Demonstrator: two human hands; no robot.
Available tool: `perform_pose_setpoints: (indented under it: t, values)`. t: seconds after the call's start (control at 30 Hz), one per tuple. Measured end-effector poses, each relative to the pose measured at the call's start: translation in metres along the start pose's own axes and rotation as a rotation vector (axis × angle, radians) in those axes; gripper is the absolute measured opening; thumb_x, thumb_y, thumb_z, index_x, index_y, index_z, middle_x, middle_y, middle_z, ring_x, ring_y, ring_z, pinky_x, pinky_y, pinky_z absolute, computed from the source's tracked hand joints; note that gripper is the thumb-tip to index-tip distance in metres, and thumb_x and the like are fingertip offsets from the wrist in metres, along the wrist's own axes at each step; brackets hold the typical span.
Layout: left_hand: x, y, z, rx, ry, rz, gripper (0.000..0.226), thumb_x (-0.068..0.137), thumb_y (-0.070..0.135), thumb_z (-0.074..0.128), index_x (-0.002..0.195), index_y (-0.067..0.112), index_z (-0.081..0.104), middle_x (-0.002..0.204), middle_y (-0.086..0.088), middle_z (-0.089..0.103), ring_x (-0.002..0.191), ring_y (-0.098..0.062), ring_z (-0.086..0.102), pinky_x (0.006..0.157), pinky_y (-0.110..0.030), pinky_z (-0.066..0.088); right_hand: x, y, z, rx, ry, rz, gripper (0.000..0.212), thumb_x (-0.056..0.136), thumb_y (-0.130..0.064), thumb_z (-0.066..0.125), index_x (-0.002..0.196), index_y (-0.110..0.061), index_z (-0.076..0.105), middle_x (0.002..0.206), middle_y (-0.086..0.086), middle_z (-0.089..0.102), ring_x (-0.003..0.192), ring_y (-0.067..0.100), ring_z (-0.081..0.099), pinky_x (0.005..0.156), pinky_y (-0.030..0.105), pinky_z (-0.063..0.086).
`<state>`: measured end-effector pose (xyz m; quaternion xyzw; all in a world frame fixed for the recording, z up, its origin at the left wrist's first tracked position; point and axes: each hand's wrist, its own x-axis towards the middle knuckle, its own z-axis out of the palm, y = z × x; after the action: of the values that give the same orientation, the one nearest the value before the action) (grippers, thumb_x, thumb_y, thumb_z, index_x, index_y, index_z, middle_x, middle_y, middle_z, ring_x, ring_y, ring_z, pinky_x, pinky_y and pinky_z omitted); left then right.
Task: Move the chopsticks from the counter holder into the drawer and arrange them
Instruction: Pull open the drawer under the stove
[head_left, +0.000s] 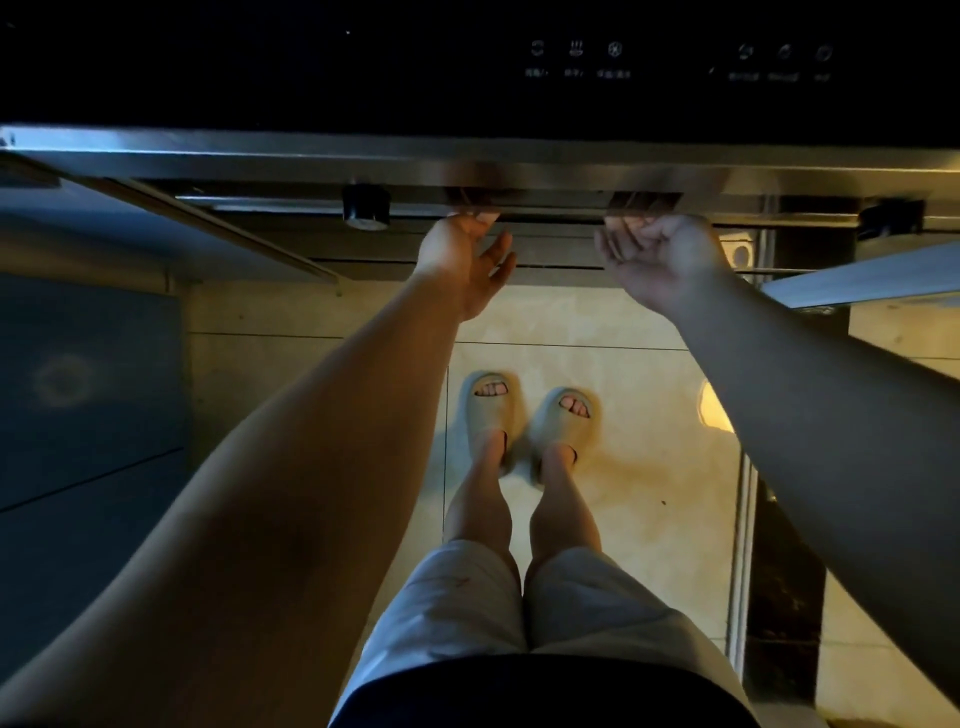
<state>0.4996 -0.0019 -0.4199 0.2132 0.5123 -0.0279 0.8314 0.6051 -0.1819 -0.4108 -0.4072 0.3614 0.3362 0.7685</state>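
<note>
No chopsticks or holder show in the head view. A brushed steel drawer lip (311, 156) runs across the frame below a black glass panel (363, 67). My left hand (462, 260) reaches up to it palm up, fingertips hooked under the lip, thumb spread out. My right hand (660, 260) is beside it to the right, palm up, its fingers curled under the same lip. The fingertips of both hands are partly hidden by the steel edge. The room is dim.
Touch icons (575, 51) mark the black panel. Dark knobs (365, 208) (891, 218) sit under the lip at left and right. A blue cabinet front (88, 364) stands left, a pale panel (857, 280) juts in at right. My feet in slippers (491, 410) stand on beige tiles.
</note>
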Motion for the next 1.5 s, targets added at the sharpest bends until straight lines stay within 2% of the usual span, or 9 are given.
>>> perform_pose_setpoints:
  t: [0.17, 0.33, 0.43, 0.6, 0.7, 0.93, 1.1, 1.27, 1.5]
  values:
    - [-0.005, 0.006, 0.007, 0.159, 0.056, 0.025, 0.032, 0.097, 0.013, 0.05, 0.128, 0.015, 0.058, 0.102, -0.003, 0.06, 0.077, -0.013, 0.061, 0.071, -0.031, 0.056, -0.004, -0.009, -0.002, -0.116, -0.041, 0.021, 0.027, 0.089, 0.008, 0.037, 0.109, -0.001, 0.053, 0.125, 0.019, 0.059, 0.115, 0.028, 0.061, 0.079, 0.043, 0.052]
    - [-0.018, -0.01, 0.0, 0.159, 0.14, -0.002, 0.021, 0.094, 0.01, 0.054, 0.114, 0.013, 0.061, 0.085, -0.003, 0.061, 0.068, -0.012, 0.061, 0.067, -0.031, 0.058, -0.015, -0.003, -0.016, -0.143, -0.025, 0.07, 0.038, 0.088, 0.007, 0.033, 0.122, 0.0, 0.048, 0.126, 0.018, 0.058, 0.115, 0.027, 0.06, 0.092, 0.048, 0.049]
    - [-0.032, -0.031, -0.014, 0.148, 0.173, -0.018, 0.018, 0.094, 0.013, 0.058, 0.112, 0.014, 0.061, 0.092, -0.005, 0.064, 0.074, -0.014, 0.064, 0.064, -0.03, 0.058, -0.03, 0.005, -0.035, -0.133, 0.019, 0.13, 0.038, 0.086, 0.008, 0.03, 0.12, 0.002, 0.048, 0.122, 0.017, 0.057, 0.115, 0.027, 0.059, 0.083, 0.048, 0.049]
    - [-0.059, -0.06, -0.034, 0.189, 0.258, -0.048, 0.02, 0.093, 0.01, 0.055, 0.113, 0.014, 0.06, 0.114, -0.009, 0.061, 0.094, -0.02, 0.062, 0.07, -0.034, 0.054, -0.061, 0.025, -0.063, -0.213, 0.079, 0.175, 0.058, 0.086, 0.01, 0.027, 0.143, 0.0, 0.033, 0.124, 0.015, 0.056, 0.111, 0.026, 0.06, 0.097, 0.05, 0.043]
    - [-0.075, -0.077, -0.045, 0.224, 0.297, -0.075, 0.016, 0.095, 0.011, 0.051, 0.108, 0.012, 0.061, 0.116, -0.01, 0.06, 0.097, -0.022, 0.061, 0.07, -0.034, 0.054, -0.078, 0.035, -0.079, -0.204, 0.115, 0.21, 0.057, 0.087, 0.011, 0.026, 0.142, -0.004, 0.032, 0.124, 0.015, 0.054, 0.125, 0.029, 0.054, 0.101, 0.052, 0.041]
    - [-0.114, -0.108, -0.073, 0.224, 0.296, -0.157, 0.013, 0.093, 0.016, 0.055, 0.102, 0.009, 0.061, 0.088, -0.009, 0.065, 0.08, -0.021, 0.063, 0.066, -0.034, 0.054, -0.115, 0.057, -0.111, -0.204, 0.133, 0.273, 0.054, 0.086, 0.012, 0.024, 0.137, -0.003, 0.036, 0.13, 0.013, 0.048, 0.133, 0.03, 0.045, 0.11, 0.053, 0.033]
    - [-0.132, -0.127, -0.088, 0.208, 0.307, -0.167, 0.021, 0.091, 0.012, 0.052, 0.111, 0.012, 0.059, 0.106, -0.009, 0.061, 0.089, -0.022, 0.057, 0.069, -0.037, 0.05, -0.127, 0.072, -0.133, -0.223, 0.196, 0.346, 0.035, 0.086, 0.01, 0.022, 0.104, 0.0, 0.05, 0.128, 0.016, 0.053, 0.132, 0.031, 0.046, 0.103, 0.05, 0.036]
    - [-0.149, -0.138, -0.098, 0.136, 0.286, -0.208, 0.015, 0.097, 0.015, 0.046, 0.102, 0.01, 0.06, 0.093, -0.007, 0.055, 0.076, -0.019, 0.05, 0.069, -0.036, 0.049, -0.141, 0.08, -0.144, -0.19, 0.221, 0.364, 0.044, 0.083, 0.012, 0.023, 0.116, -0.006, 0.047, 0.133, 0.015, 0.052, 0.128, 0.03, 0.05, 0.097, 0.053, 0.037]
    - [-0.153, -0.133, -0.094, 0.147, 0.272, -0.222, 0.024, 0.094, 0.01, 0.045, 0.115, 0.009, 0.057, 0.109, -0.008, 0.056, 0.081, -0.019, 0.051, 0.071, -0.036, 0.047, -0.144, 0.074, -0.14, -0.226, 0.2, 0.398, 0.04, 0.086, 0.011, 0.024, 0.109, -0.009, 0.051, 0.129, 0.014, 0.051, 0.127, 0.03, 0.05, 0.106, 0.054, 0.033]
